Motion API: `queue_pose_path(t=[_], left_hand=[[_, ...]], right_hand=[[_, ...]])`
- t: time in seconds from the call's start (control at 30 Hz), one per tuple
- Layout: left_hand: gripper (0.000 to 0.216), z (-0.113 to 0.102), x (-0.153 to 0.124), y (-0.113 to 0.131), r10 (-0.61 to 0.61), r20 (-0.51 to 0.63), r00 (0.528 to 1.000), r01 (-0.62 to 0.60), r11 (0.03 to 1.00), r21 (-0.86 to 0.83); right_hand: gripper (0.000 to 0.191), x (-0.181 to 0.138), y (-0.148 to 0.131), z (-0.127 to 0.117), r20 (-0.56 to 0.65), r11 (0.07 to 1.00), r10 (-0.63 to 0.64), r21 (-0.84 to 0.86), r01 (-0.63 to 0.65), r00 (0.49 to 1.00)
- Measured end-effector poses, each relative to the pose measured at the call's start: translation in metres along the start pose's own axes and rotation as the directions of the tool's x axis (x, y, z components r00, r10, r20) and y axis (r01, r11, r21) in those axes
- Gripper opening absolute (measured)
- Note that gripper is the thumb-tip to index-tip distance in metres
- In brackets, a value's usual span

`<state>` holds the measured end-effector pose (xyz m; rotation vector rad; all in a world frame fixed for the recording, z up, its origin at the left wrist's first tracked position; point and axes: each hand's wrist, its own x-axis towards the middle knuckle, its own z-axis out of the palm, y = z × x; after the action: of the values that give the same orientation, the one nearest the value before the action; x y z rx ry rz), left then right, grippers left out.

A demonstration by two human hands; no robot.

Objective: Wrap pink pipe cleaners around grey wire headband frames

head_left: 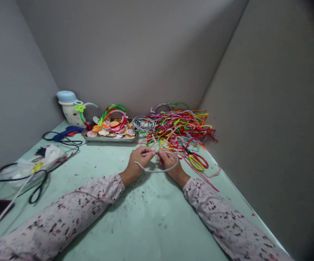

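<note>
My left hand (138,159) and my right hand (171,163) meet over the table, thumbs and fingertips pinched almost together. A thin, pale grey curved band (157,171), like a headband, bows toward me below them. One of its ends runs into my right fingers; its other end is free in front of my left hand. A pale pink pipe cleaner (154,141) rises behind the fingertips and seems to be pinched by my left hand, though the fingers partly hide the spot. Just beyond lies a heap of colourful pipe cleaners (178,123).
Behind stands a metal tray (110,139) of seashells with wrapped headbands on it, beside a coil of bare grey bands (143,124). Scissors (197,162) with yellow and red handles lie right. Left are a blue glue gun (67,133), black cable (40,183), plastic bag (49,156) and bottle (71,110).
</note>
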<state>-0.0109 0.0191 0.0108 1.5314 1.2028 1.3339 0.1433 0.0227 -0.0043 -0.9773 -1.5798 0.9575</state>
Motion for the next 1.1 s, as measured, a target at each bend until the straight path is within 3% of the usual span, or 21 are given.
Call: queue_pose_path(t=[0.53,1.1], left_hand=[[0.027,-0.0009,0.0005,-0.0043,0.002,-0.034,0.999,0.001,0.998,0.066],[0.022,-0.0029,-0.0002,0.0010,0.019,-0.019,1.000,-0.019,0.999,-0.037]], right_hand=[[0.026,-0.0041,-0.0012,0.0025,-0.007,0.996,-0.082,-0.039,0.082,0.997],[0.025,-0.0068,-0.0051,0.0039,0.012,0.978,-0.173,-0.114,0.173,0.985]])
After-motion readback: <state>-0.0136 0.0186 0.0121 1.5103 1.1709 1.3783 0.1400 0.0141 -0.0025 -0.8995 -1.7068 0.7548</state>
